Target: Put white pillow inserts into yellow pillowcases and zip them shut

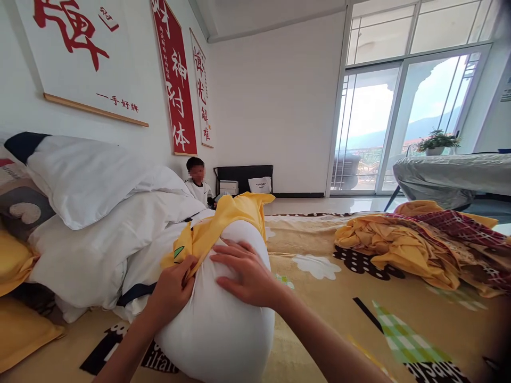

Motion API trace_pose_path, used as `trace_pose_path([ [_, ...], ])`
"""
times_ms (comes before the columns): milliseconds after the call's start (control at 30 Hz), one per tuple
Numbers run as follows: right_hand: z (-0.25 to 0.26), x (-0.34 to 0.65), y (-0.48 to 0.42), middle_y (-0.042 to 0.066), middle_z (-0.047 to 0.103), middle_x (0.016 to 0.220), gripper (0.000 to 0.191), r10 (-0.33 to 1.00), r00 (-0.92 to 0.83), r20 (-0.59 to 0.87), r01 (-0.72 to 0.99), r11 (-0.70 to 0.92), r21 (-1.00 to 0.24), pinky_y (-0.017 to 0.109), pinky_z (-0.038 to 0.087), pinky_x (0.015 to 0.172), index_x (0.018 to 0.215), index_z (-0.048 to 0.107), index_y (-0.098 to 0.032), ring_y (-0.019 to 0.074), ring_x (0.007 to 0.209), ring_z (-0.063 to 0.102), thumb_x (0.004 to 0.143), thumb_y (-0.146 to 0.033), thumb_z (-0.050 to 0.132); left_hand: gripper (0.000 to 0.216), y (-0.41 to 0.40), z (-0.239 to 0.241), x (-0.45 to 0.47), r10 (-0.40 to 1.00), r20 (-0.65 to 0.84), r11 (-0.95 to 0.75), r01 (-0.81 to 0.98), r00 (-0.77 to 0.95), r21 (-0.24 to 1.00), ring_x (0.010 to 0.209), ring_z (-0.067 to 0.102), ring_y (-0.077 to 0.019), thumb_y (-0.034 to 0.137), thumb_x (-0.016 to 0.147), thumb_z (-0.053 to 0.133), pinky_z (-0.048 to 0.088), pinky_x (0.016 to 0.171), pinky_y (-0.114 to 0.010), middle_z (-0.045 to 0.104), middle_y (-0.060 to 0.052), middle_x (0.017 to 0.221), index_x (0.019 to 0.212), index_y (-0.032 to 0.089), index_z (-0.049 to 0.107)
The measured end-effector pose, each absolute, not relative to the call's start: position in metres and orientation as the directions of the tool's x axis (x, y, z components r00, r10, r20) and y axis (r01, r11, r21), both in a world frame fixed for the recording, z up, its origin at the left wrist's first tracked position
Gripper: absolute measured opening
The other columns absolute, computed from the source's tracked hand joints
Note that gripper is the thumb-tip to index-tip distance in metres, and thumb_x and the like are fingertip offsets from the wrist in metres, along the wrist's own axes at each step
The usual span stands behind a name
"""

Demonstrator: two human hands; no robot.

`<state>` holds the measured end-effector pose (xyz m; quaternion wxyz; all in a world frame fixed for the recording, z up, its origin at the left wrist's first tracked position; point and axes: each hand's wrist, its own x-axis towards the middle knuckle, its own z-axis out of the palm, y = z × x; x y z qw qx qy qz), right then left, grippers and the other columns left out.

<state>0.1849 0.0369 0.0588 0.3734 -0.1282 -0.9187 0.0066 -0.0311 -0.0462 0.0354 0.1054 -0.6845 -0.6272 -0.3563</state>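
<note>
A plump white pillow [223, 330] stands on the patterned blanket in front of me. Over its far end lies a yellow pillowcase [235, 208], bunched up, with a small green print on its left part. My left hand [174, 290] is closed on the edge of the pillowcase at the pillow's left side. Flat against the top of the pillow rests my right hand [245, 271], its fingers spread and pointing left. The far end of the pillow is hidden under the yellow cloth.
White pillows [91, 175] are piled at the left, beside yellow cushions [24, 330]. Crumpled yellow and dark red cloth [415, 244] lies right on the blanket [319, 330]. A person [197, 183] sits beyond the pile. A covered table [455, 173] stands back right.
</note>
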Motion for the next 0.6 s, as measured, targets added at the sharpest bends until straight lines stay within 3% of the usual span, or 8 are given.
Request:
trace_pose_path([
  [133,0.053,0.202,0.051,0.007,0.052,0.140,0.042,0.455,-0.405,0.793,0.456,0.852,-0.256,0.045,0.030,0.105,0.128,0.058,-0.025,0.0260,0.130,0.043,0.090,-0.042,0.052,0.016,-0.045,0.052,-0.019,0.837,0.546,-0.232,0.896,-0.014,0.379,0.053,0.044,-0.0142,0.028,0.073,0.038,0.035,0.056,-0.026,0.049,0.004,0.059,0.078,0.020,0.051],
  [233,0.051,0.207,0.053,0.004,0.053,0.137,0.049,0.478,-0.504,0.719,0.437,0.860,-0.265,0.042,0.036,0.100,0.137,0.049,-0.030,0.0239,0.123,0.046,0.091,-0.046,0.050,0.024,-0.039,0.062,-0.006,0.860,0.506,-0.217,0.849,-0.067,0.482,0.057,0.043,-0.0139,0.038,0.077,0.037,0.033,0.056,-0.026,0.044,0.003,0.058,0.061,0.021,0.040],
  [333,0.056,0.204,0.051,0.003,0.059,0.129,0.045,0.465,-0.594,0.656,0.447,0.869,-0.211,0.042,0.038,0.096,0.132,0.055,-0.030,0.0236,0.110,0.050,0.090,-0.047,0.052,0.043,-0.033,0.060,0.005,0.841,0.495,-0.092,0.845,-0.218,0.527,0.052,0.038,-0.0120,0.054,0.080,0.041,0.028,0.052,-0.026,0.036,0.004,0.053,0.055,0.021,0.033],
  [433,0.060,0.190,0.052,0.006,0.060,0.124,0.038,0.480,-0.651,0.588,0.524,0.845,-0.109,0.044,0.040,0.091,0.121,0.061,-0.024,0.0256,0.103,0.052,0.090,-0.044,0.052,0.044,-0.032,0.049,0.008,0.805,0.543,-0.120,0.831,-0.239,0.543,0.050,0.033,-0.0103,0.054,0.081,0.045,0.026,0.050,-0.025,0.030,0.005,0.052,0.056,0.021,0.030],
  [500,0.059,0.177,0.054,0.010,0.059,0.123,0.035,0.512,-0.623,0.591,0.601,0.797,-0.057,0.046,0.041,0.089,0.115,0.063,-0.020,0.0286,0.105,0.052,0.090,-0.042,0.051,0.043,-0.034,0.042,0.005,0.783,0.582,-0.155,0.838,-0.219,0.524,0.049,0.030,-0.0097,0.049,0.083,0.046,0.025,0.049,-0.024,0.027,0.006,0.052,0.056,0.022,0.026],
  [600,0.052,0.162,0.057,0.012,0.060,0.121,0.033,0.549,-0.511,0.661,0.695,0.717,-0.058,0.048,0.042,0.087,0.112,0.062,-0.017,0.0310,0.107,0.052,0.091,-0.038,0.049,0.043,-0.041,0.039,-0.001,0.726,0.676,-0.204,0.900,-0.125,0.386,0.048,0.031,-0.0093,0.040,0.085,0.047,0.026,0.049,-0.024,0.028,0.006,0.050,0.055,0.021,0.024],
])
